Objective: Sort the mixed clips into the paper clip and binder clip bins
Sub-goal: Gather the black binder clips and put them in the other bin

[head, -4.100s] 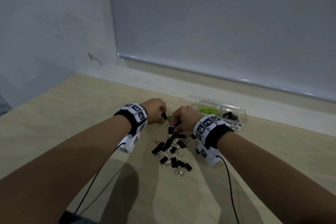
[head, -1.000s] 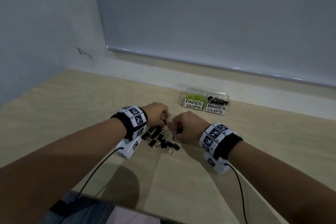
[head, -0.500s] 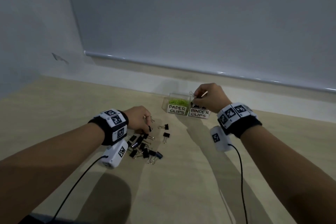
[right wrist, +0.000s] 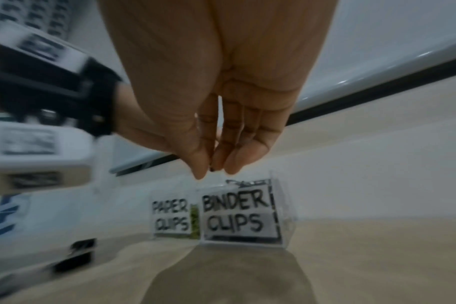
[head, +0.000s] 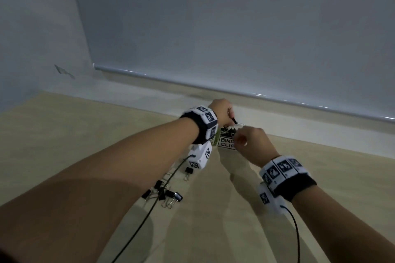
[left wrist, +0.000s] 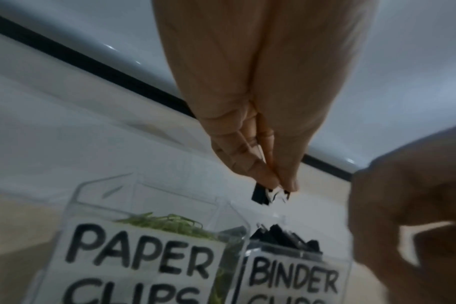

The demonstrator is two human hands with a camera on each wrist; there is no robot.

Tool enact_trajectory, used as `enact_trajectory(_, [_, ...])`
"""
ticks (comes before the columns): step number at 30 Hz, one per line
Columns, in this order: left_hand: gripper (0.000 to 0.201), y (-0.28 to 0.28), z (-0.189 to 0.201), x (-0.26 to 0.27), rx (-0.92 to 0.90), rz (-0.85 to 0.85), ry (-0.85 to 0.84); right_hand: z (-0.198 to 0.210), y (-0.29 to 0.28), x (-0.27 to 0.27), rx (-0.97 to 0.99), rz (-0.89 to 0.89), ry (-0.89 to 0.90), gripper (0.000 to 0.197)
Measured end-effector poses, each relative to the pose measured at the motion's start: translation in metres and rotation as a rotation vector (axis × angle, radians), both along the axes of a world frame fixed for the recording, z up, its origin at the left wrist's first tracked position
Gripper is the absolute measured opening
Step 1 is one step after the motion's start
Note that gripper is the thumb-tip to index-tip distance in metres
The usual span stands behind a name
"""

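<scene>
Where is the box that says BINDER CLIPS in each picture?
Head: binder bin sits mid-frame by the far wall, partly hidden between the left hand and right hand.
Left wrist: bottom, right of centre, under the black clip that hand pinches.
Right wrist: low centre, label fully readable.
Shared landmark: the paper bin touching its left side.

The right hand (right wrist: 221,107) hangs, fingers (right wrist: 237,144) gathered, above the binder clip bin (right wrist: 240,214).
</scene>
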State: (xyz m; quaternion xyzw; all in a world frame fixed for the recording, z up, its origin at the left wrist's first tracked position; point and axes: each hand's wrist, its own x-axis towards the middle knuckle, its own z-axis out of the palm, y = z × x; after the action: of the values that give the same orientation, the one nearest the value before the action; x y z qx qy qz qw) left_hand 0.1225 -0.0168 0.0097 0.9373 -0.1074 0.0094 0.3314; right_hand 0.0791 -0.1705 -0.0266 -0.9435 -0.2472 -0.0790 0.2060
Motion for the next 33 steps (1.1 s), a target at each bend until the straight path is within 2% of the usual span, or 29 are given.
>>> enact_trajectory(3, [0.025,0.005,-0.007,0.000,0.054,-0.014,0.005,0.000,0.019,-0.020,-0.117,0.190,0.162,0.019])
enact_trajectory(6, [0.012,0.037,-0.003,-0.013,0.059,-0.004,-0.048,-0.001,0.052,-0.026,-0.229,0.291,0.191,0.027])
enact_trajectory(8, [0.011,0.067,0.000,-0.025,0.180,-0.016,-0.058,-0.003,0.074,-0.025,-0.289,0.337,0.186,0.030])
enact_trajectory(11, [0.019,0.108,-0.008,-0.049,0.413,-0.045,0.133,-0.004,0.099,-0.025,-0.396,0.418,0.177,0.021])
enact_trajectory(14, [0.030,0.128,-0.026,-0.068,0.527,-0.127,0.308,-0.005,0.112,-0.027,-0.455,0.447,0.185,0.012])
enact_trajectory(16, [0.032,0.131,-0.036,-0.075,0.541,-0.141,0.280,-0.005,0.114,-0.026,-0.426,0.406,0.229,0.014])
enact_trajectory(20, [0.020,0.133,-0.043,-0.082,0.508,-0.129,0.216,-0.006,0.108,-0.025,-0.342,0.358,0.258,0.010])
enact_trajectory(21, [0.020,0.135,-0.043,-0.084,0.490,-0.122,0.209,-0.004,0.106,-0.027,-0.305,0.363,0.276,0.007])
enact_trajectory(23, [0.022,0.138,-0.041,-0.090,0.418,-0.105,0.199,-0.004,0.101,-0.033,-0.250,0.402,0.328,0.014])
enact_trajectory(26, [0.029,0.135,-0.039,-0.105,0.334,-0.122,0.257,-0.008,0.097,-0.044,-0.322,0.471,0.314,0.022])
enact_trajectory(30, [0.030,0.128,-0.048,-0.121,0.491,-0.197,0.265,-0.015,0.095,-0.047,-0.377,0.508,0.259,0.026])
enact_trajectory(33, [0.031,0.127,-0.050,-0.125,0.508,-0.176,0.248,-0.017,0.091,-0.046,-0.388,0.493,0.251,0.023])
